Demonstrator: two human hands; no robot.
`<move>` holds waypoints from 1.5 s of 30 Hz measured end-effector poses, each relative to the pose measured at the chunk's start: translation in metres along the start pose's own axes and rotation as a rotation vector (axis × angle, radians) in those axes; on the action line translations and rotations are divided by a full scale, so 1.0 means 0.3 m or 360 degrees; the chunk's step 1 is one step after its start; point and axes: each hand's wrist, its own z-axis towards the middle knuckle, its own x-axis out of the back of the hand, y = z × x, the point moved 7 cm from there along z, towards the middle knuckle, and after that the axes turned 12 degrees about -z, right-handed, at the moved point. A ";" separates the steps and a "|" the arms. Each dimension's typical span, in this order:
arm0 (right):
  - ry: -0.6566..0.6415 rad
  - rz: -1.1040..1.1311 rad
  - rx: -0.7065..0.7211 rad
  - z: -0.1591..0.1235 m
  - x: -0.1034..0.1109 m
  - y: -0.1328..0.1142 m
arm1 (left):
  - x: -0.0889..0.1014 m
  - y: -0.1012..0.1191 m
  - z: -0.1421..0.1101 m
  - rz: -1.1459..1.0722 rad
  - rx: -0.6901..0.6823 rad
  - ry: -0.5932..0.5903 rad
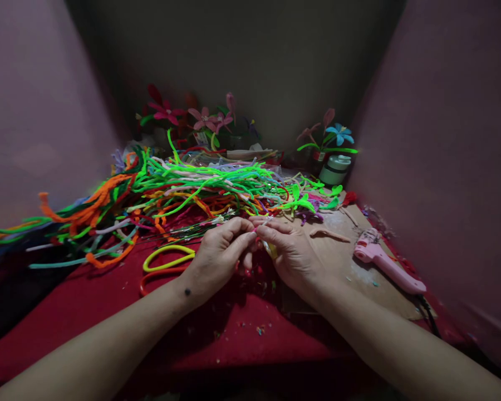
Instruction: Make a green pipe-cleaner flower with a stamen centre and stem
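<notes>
My left hand [227, 245] and my right hand [290, 250] meet above the middle of the table, fingertips pinched together. Between them is a small pink and white piece of pipe cleaner [267, 220], mostly covered by the fingers. Beside my left wrist lie scissors [169, 249] with yellow and red-orange handle loops; their blades are hidden under the hand. Just beyond my left hand, thin dark stems [192, 229] with pale tips lie in a bunch. A green pipe-cleaner leaf shape [298, 200] rests past my right hand.
A large tangle of coloured pipe cleaners [217, 181] spreads across the back and left. On the right, a pink corded hand tool [386, 259] lies on a cardboard sheet [338, 273]. Pipe-cleaner flowers [167, 111] and a pale green jar [334, 169] stand behind. Scraps dot the red cloth [234, 345].
</notes>
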 end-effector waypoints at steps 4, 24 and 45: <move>-0.0104 0.0037 0.0001 -0.002 -0.016 -0.016 | -0.023 -0.005 -0.001 -0.0403 0.0207 -0.0188; -0.0145 0.0015 0.0057 -0.012 -0.022 -0.041 | -0.038 -0.025 -0.025 -0.0819 0.0662 -0.0446; -0.0194 -0.0213 0.0080 -0.025 -0.032 -0.041 | 0.028 0.031 -0.005 0.0083 0.0237 -0.0040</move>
